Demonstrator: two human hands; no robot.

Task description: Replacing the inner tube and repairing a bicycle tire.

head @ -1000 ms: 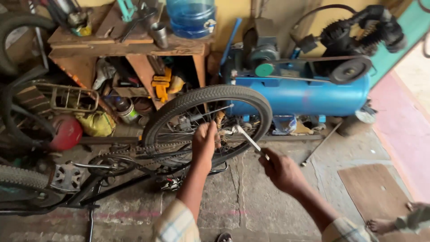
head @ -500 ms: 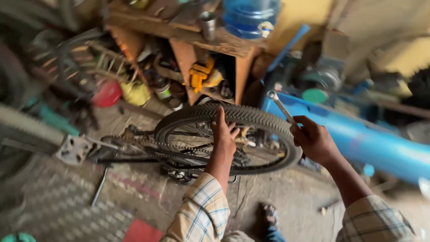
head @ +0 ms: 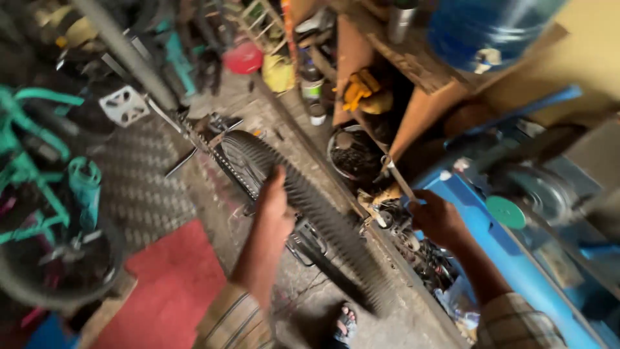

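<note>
A black knobbly bicycle tyre (head: 323, 220) on its wheel runs diagonally across the middle of the head view. My left hand (head: 276, 203) rests on the tyre's tread near its upper end. To the right, my right hand (head: 436, 218) is closed on the handle of a thin metal tool (head: 395, 174) that points up and to the left. The wheel belongs to a bicycle lying on the concrete floor, with its chain and a white pedal (head: 124, 105) further left. My sandalled foot (head: 345, 325) shows below the tyre.
A blue compressor tank (head: 516, 271) lies at the right. A wooden shelf (head: 413, 61) holds a blue water jug (head: 484, 29) and yellow items. A teal bicycle frame (head: 39, 155) and a red mat (head: 168, 284) sit at the left, beside metal tread plate (head: 145, 187).
The view has swung and tilted, so the wheel now runs diagonally. My left hand stays on the tyre; my right hand with the tool has dropped lower beside the wheel.
</note>
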